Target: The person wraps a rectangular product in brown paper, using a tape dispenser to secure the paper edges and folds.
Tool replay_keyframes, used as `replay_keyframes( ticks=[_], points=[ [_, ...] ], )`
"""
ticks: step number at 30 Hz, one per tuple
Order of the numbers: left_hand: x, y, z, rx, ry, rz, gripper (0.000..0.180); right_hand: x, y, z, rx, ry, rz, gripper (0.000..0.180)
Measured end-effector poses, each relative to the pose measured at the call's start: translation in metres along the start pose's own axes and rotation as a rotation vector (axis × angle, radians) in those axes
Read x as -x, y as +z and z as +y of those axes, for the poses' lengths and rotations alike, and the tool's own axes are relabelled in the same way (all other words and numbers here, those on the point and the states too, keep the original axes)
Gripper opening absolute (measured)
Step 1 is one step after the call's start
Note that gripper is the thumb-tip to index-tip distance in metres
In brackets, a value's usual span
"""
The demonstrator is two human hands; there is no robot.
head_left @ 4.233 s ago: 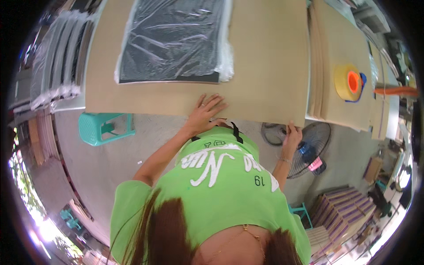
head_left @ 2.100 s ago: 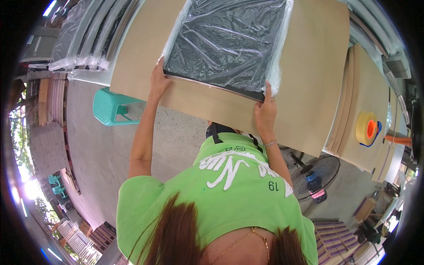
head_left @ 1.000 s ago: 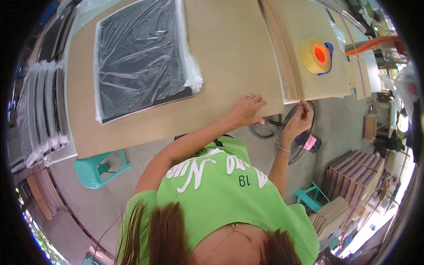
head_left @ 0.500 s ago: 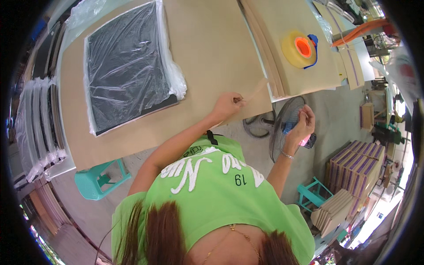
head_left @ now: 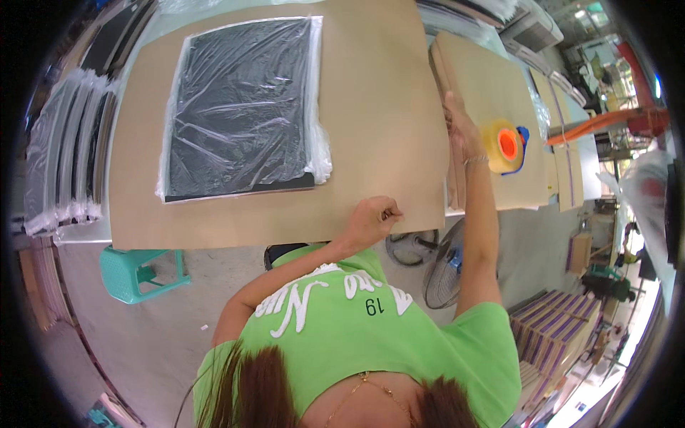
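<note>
A flat black panel (head_left: pixel 242 107) wrapped in clear plastic lies on a large brown cardboard sheet (head_left: pixel 378 107). Over the near edge of this sheet, right of the panel, my left hand (head_left: pixel 369 225) is closed with curled fingers. Whatever it may pinch is hidden or too small to name. My right hand (head_left: pixel 462 130) reaches forward to the sheet's right edge, its fingers stretched along the gap beside the stacked cardboard (head_left: pixel 510 93). Just right of that wrist, on the stack, sits a roll of yellowish tape (head_left: pixel 492 146) with an orange core and a blue cutter.
Several plastic-wrapped panels (head_left: pixel 68 157) stand at the left. A teal stool (head_left: pixel 135 274) is below the table's left side. A fan (head_left: pixel 442 267) stands on the floor under my right arm, and striped bundled cardboard (head_left: pixel 556 328) at the lower right. Orange tubing (head_left: pixel 599 125) crosses at right.
My right hand has moved forward from above the fan to the cardboard sheet's right edge. My left hand stays closed near the front edge. The thin strip seen beside it earlier no longer shows.
</note>
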State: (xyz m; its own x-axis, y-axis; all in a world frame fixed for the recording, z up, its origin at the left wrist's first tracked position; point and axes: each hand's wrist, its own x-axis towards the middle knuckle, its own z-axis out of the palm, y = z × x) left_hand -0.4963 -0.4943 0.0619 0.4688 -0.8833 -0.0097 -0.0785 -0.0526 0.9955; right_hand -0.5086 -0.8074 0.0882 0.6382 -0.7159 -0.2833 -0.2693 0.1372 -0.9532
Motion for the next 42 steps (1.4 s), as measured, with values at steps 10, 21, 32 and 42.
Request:
replay_keyframes(
  ticks=[10, 21, 32, 42],
  points=[
    [0.023, -0.058, 0.002, 0.034, -0.039, -0.170, 0.017, -0.131, 0.012, -0.052, 0.727, -0.099, -0.054, 0.037],
    [0.044, -0.399, -0.027, -0.141, 0.092, 0.590, 0.014, -0.063, 0.168, -0.135, 0.739, -0.173, -0.241, 0.038],
    [-0.048, -0.517, -0.137, -0.327, 0.100, 0.556, 0.080, -0.015, 0.511, 0.000, 0.959, -0.384, 0.043, 0.019],
    [-0.039, -0.497, -0.114, -0.344, 0.013, 0.336, 0.048, 0.001, 0.552, -0.002, 1.069, -0.295, 0.076, 0.025]
  ],
)
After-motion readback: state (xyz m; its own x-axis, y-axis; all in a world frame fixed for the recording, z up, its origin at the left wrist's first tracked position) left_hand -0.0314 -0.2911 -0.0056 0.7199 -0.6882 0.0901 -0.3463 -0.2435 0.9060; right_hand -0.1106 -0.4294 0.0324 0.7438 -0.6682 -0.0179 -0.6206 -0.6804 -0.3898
